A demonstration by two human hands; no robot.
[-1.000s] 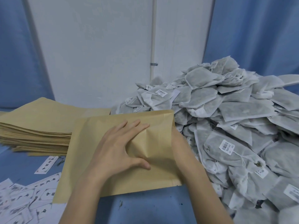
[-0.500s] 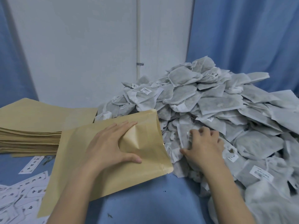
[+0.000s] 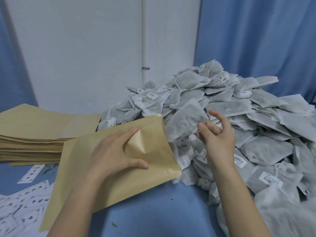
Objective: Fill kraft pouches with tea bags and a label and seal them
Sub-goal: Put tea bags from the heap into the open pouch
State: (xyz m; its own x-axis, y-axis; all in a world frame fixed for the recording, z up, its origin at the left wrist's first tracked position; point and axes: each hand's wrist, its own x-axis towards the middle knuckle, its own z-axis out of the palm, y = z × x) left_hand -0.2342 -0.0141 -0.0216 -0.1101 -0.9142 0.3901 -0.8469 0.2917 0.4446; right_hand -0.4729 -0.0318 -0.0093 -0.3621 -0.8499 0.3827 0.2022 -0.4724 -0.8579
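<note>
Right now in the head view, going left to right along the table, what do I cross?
Printed labels → stack of flat kraft pouches → left hand on the open pouch → right hand holding a tea bag → tea bag heap.

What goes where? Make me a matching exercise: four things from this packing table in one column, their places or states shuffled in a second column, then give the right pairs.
Things
1. open brown kraft paper pouch
2. single grey mesh tea bag
3. flat stack of brown kraft pouches
4. white printed paper labels

Places or states
A. scattered at the near left on the blue table
B. pinched in the right hand, lifted off the heap
C. held down by the left hand, mouth toward the tea bags
D. piled at the far left by the wall

Pairs: 1-C, 2-B, 3-D, 4-A
</note>
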